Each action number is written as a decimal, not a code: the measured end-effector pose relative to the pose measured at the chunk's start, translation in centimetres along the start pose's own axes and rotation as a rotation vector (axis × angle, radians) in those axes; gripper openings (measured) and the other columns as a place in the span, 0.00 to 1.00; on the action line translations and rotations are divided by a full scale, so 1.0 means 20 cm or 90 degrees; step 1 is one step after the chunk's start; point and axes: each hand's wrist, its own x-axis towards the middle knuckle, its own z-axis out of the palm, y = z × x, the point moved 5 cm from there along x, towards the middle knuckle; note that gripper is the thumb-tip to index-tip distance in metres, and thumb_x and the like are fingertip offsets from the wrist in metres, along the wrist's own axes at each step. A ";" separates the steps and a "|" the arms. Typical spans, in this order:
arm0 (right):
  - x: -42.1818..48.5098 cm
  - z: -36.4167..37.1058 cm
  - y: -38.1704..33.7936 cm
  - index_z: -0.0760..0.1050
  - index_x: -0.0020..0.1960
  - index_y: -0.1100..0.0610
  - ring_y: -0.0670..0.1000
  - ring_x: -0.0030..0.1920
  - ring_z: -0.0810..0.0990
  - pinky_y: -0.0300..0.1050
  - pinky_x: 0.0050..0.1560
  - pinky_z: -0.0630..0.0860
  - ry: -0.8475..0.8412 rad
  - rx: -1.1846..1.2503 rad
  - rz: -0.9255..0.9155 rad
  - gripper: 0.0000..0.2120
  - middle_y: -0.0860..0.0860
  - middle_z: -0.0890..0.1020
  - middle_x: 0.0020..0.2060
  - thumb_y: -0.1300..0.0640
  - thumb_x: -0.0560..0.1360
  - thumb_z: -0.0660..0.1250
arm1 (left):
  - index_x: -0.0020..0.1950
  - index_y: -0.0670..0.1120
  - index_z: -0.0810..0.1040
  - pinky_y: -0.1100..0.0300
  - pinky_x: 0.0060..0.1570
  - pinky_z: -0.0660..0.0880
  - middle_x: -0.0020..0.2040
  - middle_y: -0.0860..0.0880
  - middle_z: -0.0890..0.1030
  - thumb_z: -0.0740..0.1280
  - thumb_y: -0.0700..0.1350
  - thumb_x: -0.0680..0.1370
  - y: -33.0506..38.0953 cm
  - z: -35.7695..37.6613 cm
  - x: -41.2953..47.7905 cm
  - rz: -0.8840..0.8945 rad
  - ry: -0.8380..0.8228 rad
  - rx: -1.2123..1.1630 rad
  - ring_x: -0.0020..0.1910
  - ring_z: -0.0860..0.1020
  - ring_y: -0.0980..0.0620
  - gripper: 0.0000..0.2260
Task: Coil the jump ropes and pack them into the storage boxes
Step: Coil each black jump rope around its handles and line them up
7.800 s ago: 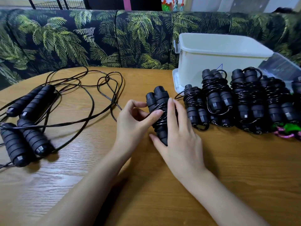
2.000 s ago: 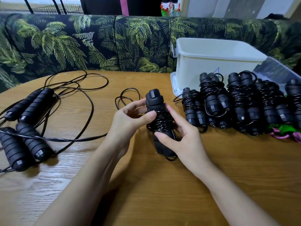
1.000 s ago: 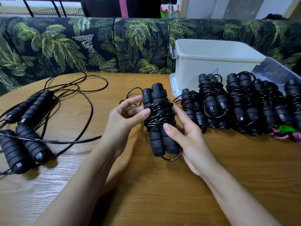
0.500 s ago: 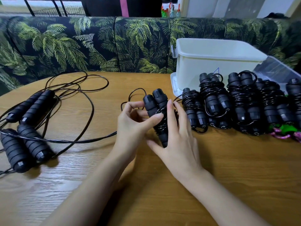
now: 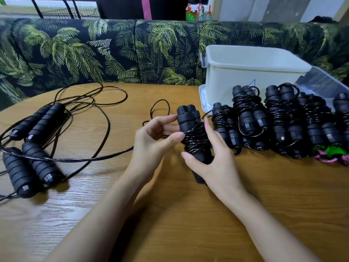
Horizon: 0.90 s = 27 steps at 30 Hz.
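Head camera: both hands hold one jump rope (image 5: 192, 133) above the wooden table (image 5: 188, 214). The right hand (image 5: 215, 159) curls around its paired black handles, and the left hand (image 5: 153, 140) pinches the wound cord (a loose loop trails behind). Coiled ropes (image 5: 283, 120) line up just right, before the white storage box (image 5: 249, 72).

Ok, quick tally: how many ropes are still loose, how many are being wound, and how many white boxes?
Loose jump ropes: 2
Half-wound jump rope: 1
White box: 1
Total: 4
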 end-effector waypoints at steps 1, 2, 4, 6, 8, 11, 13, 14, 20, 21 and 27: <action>0.00 0.00 0.00 0.59 0.78 0.52 0.32 0.66 0.67 0.24 0.63 0.61 -0.010 0.021 0.008 0.45 0.36 0.71 0.64 0.51 0.68 0.77 | 0.56 0.46 0.79 0.58 0.51 0.79 0.43 0.50 0.85 0.76 0.40 0.68 0.00 0.00 0.00 -0.004 0.003 -0.011 0.45 0.82 0.52 0.18; 0.00 0.00 0.00 0.59 0.78 0.51 0.33 0.67 0.68 0.25 0.64 0.62 -0.017 0.038 0.013 0.44 0.34 0.71 0.64 0.49 0.67 0.75 | 0.56 0.45 0.79 0.58 0.50 0.79 0.43 0.50 0.85 0.76 0.40 0.68 0.00 0.00 0.00 -0.010 0.002 -0.021 0.45 0.82 0.52 0.18; 0.00 0.00 -0.01 0.60 0.78 0.50 0.35 0.68 0.69 0.28 0.65 0.64 -0.031 0.071 0.019 0.44 0.35 0.72 0.65 0.49 0.66 0.74 | 0.56 0.45 0.79 0.60 0.49 0.78 0.43 0.51 0.84 0.78 0.41 0.68 -0.02 -0.01 0.01 -0.028 -0.010 -0.032 0.45 0.81 0.53 0.18; -0.01 0.00 -0.02 0.60 0.77 0.48 0.37 0.68 0.71 0.32 0.67 0.66 -0.048 0.108 0.023 0.43 0.37 0.74 0.65 0.49 0.66 0.75 | 0.58 0.46 0.78 0.62 0.49 0.77 0.47 0.50 0.82 0.79 0.45 0.66 -0.04 -0.01 0.02 -0.055 -0.034 -0.046 0.49 0.79 0.52 0.22; -0.01 0.00 -0.03 0.61 0.76 0.45 0.38 0.68 0.72 0.37 0.69 0.68 -0.067 0.147 0.025 0.43 0.39 0.74 0.67 0.47 0.65 0.75 | 0.64 0.47 0.76 0.61 0.52 0.76 0.57 0.47 0.81 0.80 0.52 0.63 -0.05 -0.02 0.03 -0.092 -0.064 -0.068 0.55 0.79 0.51 0.32; -0.01 0.01 -0.03 0.62 0.74 0.43 0.38 0.70 0.70 0.39 0.71 0.66 -0.090 0.186 0.026 0.40 0.36 0.74 0.68 0.49 0.66 0.76 | 0.73 0.47 0.71 0.58 0.60 0.74 0.65 0.46 0.79 0.80 0.61 0.62 -0.05 -0.01 0.03 -0.119 -0.134 -0.062 0.66 0.76 0.50 0.43; -0.01 0.01 -0.02 0.62 0.74 0.43 0.36 0.69 0.70 0.35 0.69 0.66 -0.102 0.202 0.026 0.39 0.31 0.75 0.65 0.52 0.67 0.76 | 0.73 0.44 0.70 0.58 0.63 0.73 0.65 0.45 0.79 0.77 0.59 0.66 -0.04 0.01 0.02 -0.117 -0.188 -0.066 0.67 0.75 0.49 0.40; -0.01 0.02 -0.02 0.63 0.73 0.42 0.36 0.69 0.69 0.34 0.69 0.66 -0.102 0.197 0.021 0.39 0.32 0.74 0.65 0.51 0.67 0.76 | 0.72 0.43 0.71 0.59 0.62 0.73 0.64 0.45 0.80 0.77 0.57 0.68 -0.03 0.02 0.01 -0.115 -0.198 -0.071 0.66 0.76 0.49 0.37; -0.01 0.01 -0.03 0.68 0.75 0.50 0.42 0.70 0.68 0.36 0.68 0.68 -0.031 0.054 -0.059 0.37 0.42 0.70 0.67 0.45 0.68 0.73 | 0.66 0.43 0.75 0.63 0.51 0.76 0.55 0.49 0.84 0.76 0.49 0.69 -0.05 0.00 0.01 -0.125 -0.070 -0.048 0.57 0.81 0.53 0.27; -0.01 0.02 -0.03 0.67 0.75 0.50 0.41 0.70 0.68 0.36 0.67 0.68 -0.029 0.020 -0.078 0.38 0.42 0.70 0.66 0.45 0.67 0.74 | 0.65 0.43 0.76 0.64 0.49 0.76 0.52 0.50 0.85 0.76 0.49 0.69 -0.06 -0.01 0.00 -0.126 -0.043 -0.041 0.54 0.81 0.55 0.26; -0.01 0.02 -0.03 0.67 0.75 0.48 0.41 0.69 0.70 0.42 0.69 0.69 -0.051 0.060 -0.084 0.37 0.39 0.72 0.65 0.49 0.68 0.75 | 0.58 0.48 0.79 0.68 0.45 0.75 0.46 0.50 0.85 0.79 0.51 0.65 -0.04 -0.03 0.01 -0.147 -0.015 -0.034 0.48 0.82 0.57 0.24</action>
